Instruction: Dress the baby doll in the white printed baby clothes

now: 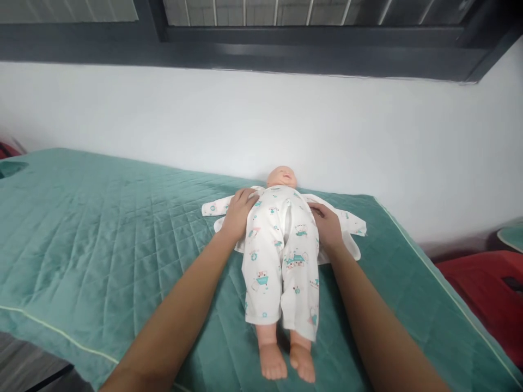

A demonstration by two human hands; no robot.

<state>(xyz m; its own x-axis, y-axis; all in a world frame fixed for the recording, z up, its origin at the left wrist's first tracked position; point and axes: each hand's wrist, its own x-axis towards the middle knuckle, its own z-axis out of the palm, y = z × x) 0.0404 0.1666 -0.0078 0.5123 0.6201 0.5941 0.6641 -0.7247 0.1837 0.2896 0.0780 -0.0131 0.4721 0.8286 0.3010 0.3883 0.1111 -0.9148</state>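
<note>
A baby doll (281, 177) lies on its back on the green quilted cover, its head by the wall and its bare feet towards me. White printed baby pants (300, 256) cover its legs and reach high up its body. An open white shirt (350, 223) is spread beneath it, sleeves out to both sides. My left hand (240, 213) is closed at the left edge of the pants' upper part, fingers bent towards the doll. Across from it, my right hand (327, 223) grips the right edge, its fingertips partly hidden against the cloth.
The green quilted cover (122, 234) extends far to the left, with a pale piped edge. Behind the doll rises a white wall (183, 114) under a dark window frame (286, 49). A red chair-like object (486, 294) stands beyond the right edge.
</note>
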